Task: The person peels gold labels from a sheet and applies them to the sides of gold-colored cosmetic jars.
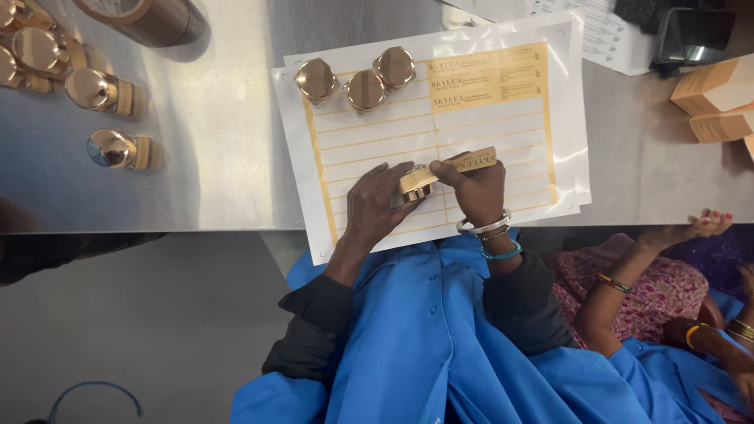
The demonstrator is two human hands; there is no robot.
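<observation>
My left hand (378,202) grips a small gold-capped jar (414,182) over a white label sheet (440,133). My right hand (477,188) pinches a long gold label strip (470,162) and presses one end of it onto the jar. Silver bangles and a blue bead band circle my right wrist. Three gold-capped jars (355,78) stand together at the sheet's top left corner. A few gold labels (487,77) remain at the sheet's upper right; the other rows are peeled.
Several more gold-capped jars (102,90) lie on the steel table (212,141) at far left, beside a brown tape roll (149,17). Tan cartons (715,102) stand at right. Another person's hand (691,229) reaches up at lower right. Papers and a dark device lie at top right.
</observation>
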